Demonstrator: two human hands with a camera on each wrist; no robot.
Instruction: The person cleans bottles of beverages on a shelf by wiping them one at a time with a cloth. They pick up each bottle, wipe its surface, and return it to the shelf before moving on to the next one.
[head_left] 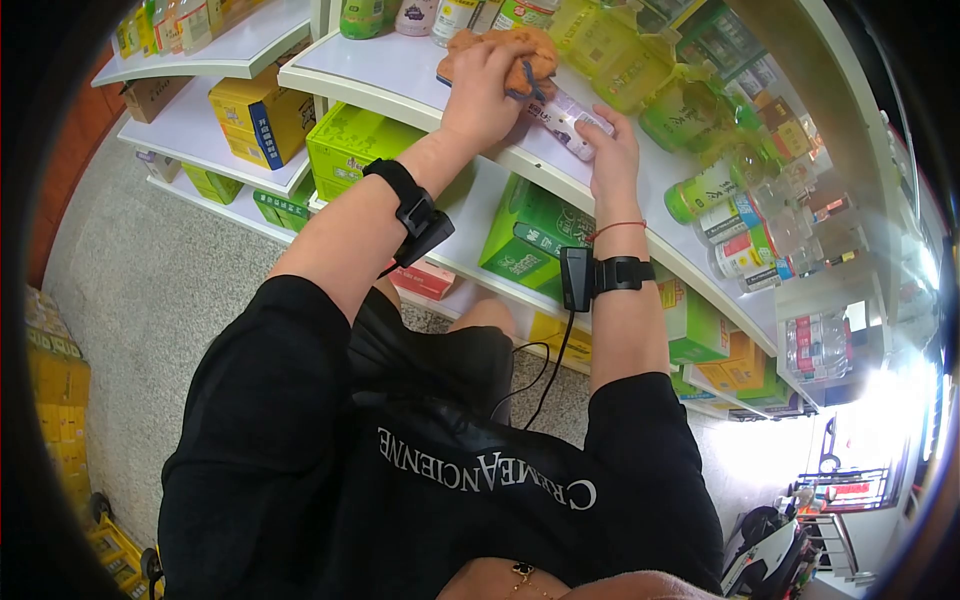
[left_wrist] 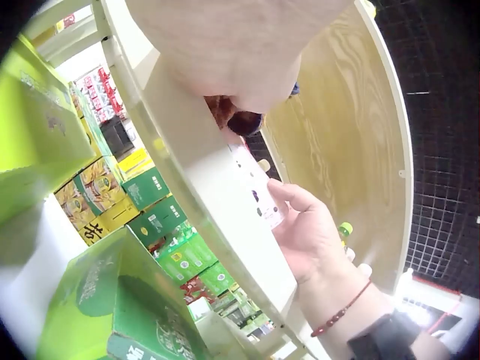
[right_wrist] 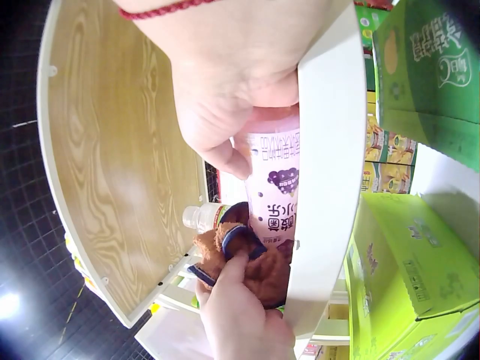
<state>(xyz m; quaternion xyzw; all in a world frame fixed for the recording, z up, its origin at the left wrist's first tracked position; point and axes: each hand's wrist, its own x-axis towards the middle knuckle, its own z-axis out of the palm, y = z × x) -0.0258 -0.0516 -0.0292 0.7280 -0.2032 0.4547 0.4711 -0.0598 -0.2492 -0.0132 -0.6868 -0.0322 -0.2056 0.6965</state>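
A bottle with a pale purple and white label (head_left: 568,122) lies tilted over the white shelf (head_left: 400,82). My right hand (head_left: 614,160) grips its lower end, thumb on one side in the right wrist view. Grapes and dark lettering show on the bottle's label (right_wrist: 274,187). My left hand (head_left: 485,100) holds an orange-brown cloth (head_left: 535,55) with dark blue edging around the bottle's other end. Close up, the cloth (right_wrist: 266,277) is bunched under the left fingers and hides that end. In the left wrist view the cloth is mostly hidden behind the left hand (left_wrist: 232,45).
Several drink bottles (head_left: 458,18) stand at the back of the shelf, and more green-capped bottles (head_left: 700,190) line its right side. Below the shelf's front edge are green cartons (head_left: 535,235). A yellow box (head_left: 262,115) sits on a lower shelf to the left.
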